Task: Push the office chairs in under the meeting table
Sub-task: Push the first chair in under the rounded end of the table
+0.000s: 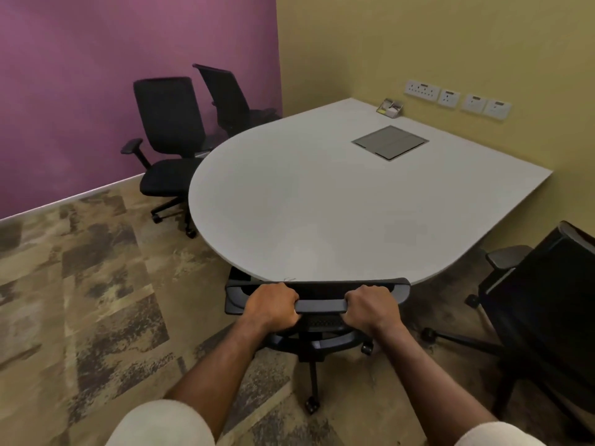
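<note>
A grey meeting table (322, 204) with a rounded near end fills the middle of the view. A black office chair (318, 305) stands right at that rounded edge, its seat hidden under the top. My left hand (272, 304) and my right hand (370, 307) both grip the top rail of its backrest. At the table's left side stand two more black chairs: one (167, 123) apart from the edge, the other (228, 98) further back near the corner. A fourth black chair (547, 300) stands at the right, away from the table.
A purple wall runs along the left and a yellow wall behind the table carries power sockets (457, 99). A grey cable hatch (389, 142) is set in the tabletop, and a small card holder (390, 107) sits near the wall. Patterned carpet (96, 284) covers the floor.
</note>
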